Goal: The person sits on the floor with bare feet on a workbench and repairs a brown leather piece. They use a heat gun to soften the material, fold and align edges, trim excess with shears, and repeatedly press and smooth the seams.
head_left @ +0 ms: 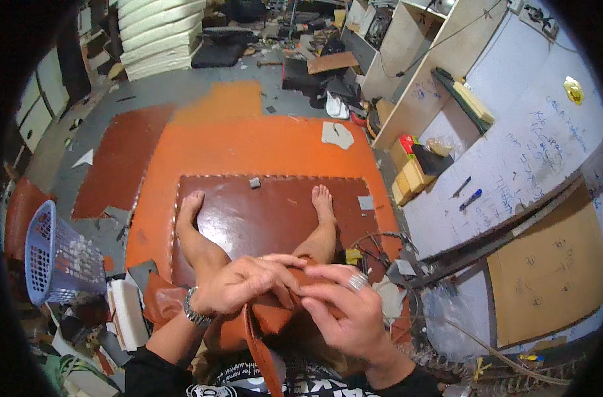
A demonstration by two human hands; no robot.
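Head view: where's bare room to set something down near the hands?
Free: the dark brown mat between the two feet, and the orange sheet beyond it. Crowded: the left side by the blue basket, and the right by the wire coil. Both hands hold the brown leather piece.

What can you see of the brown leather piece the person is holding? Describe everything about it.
The brown leather piece looks like smooth, glossy tan-brown leather or imitation leather, folded and bunched. The left hand and right hand pinch it together at its upper edge, held over the lap. A narrow strip of it hangs down toward the person's shirt. Its full shape is hidden by the hands.
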